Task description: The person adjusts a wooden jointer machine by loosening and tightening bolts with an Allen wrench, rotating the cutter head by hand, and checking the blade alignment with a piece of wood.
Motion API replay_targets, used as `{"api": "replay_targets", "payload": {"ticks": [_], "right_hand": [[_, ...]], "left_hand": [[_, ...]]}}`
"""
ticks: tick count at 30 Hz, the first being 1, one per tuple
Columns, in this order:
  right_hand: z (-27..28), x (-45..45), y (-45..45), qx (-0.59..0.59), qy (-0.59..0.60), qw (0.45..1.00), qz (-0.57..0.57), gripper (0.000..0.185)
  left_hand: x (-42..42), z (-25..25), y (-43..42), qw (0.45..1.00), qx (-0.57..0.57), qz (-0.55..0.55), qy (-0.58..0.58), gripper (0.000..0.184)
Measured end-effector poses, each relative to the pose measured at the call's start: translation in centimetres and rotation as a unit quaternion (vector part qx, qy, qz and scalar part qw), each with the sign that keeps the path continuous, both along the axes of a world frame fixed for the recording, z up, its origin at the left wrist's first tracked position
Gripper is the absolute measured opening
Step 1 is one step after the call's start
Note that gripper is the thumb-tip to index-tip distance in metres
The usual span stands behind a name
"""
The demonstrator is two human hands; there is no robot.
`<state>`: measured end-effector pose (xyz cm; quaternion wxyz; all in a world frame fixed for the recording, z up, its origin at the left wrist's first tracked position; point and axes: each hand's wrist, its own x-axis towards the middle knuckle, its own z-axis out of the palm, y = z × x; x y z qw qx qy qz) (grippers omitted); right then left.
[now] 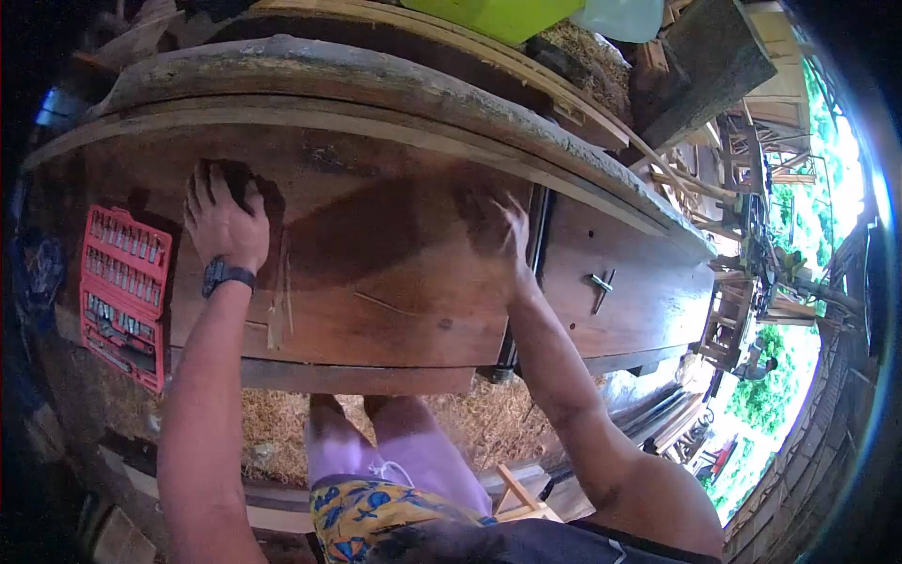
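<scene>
My left hand (225,222), with a dark watch (226,275) on its wrist, lies on the brown wooden workbench top (376,273), fingers stretched out and holding nothing. To its left, an open red socket set case (122,296) shows rows of sockets and a ratchet. My right hand (503,221) is farther right over the bench top, just left of a dark metal strip (536,226). Motion blurs it, but its fingers look extended with nothing between them; whether it touches the wood I cannot tell.
Thin wood slivers (376,303) lie between the hands. Right of the metal strip, a T-shaped metal handle (601,288) stands on another board. A rough-edged timber (310,58) runs along the far side. Shavings (277,423) cover the ground; stacked timber (695,70) is at upper right.
</scene>
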<state>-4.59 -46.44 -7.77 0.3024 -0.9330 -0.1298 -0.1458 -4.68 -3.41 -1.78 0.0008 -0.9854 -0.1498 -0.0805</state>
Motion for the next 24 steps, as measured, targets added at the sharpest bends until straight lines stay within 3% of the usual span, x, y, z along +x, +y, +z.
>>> {"api": "replay_targets", "payload": {"ticks": [2,4,8,10,12,16,20,24], "right_hand": [[0.5,-0.2,0.6,-0.025,0.002,1.000,-0.004,0.015],[9.5,-0.2,6.2,-0.119,0.004,0.993,-0.022,0.016],[5.9,-0.1,4.6,-0.083,-0.091,0.992,-0.006,0.015],[8.4,-0.2,6.1,-0.022,-0.057,0.998,0.002,0.014],[9.0,-0.2,6.3,-0.044,-0.072,0.996,-0.029,0.012],[5.0,-0.3,3.7,-0.030,-0.040,0.998,-0.031,0.010],[8.4,0.3,5.1,-0.041,-0.056,0.997,-0.013,0.008],[7.7,0.0,5.1,-0.018,-0.064,0.998,-0.013,0.008]], "left_hand": [[-0.1,-0.1,0.1,1.000,0.002,-0.003,-0.006,0.067],[0.1,-0.1,0.0,1.000,0.002,-0.004,-0.011,0.067],[0.1,-0.2,0.0,1.000,-0.001,-0.003,-0.017,0.065],[0.0,-0.3,0.0,1.000,0.002,-0.009,-0.022,0.065],[0.1,-0.3,0.2,0.999,0.015,-0.013,-0.026,0.065],[0.0,-0.2,0.0,1.000,0.002,-0.006,-0.028,0.065],[0.2,-0.2,0.0,1.000,0.005,-0.007,-0.026,0.065],[0.0,-0.3,0.1,0.999,0.001,-0.016,-0.042,0.064]]}}
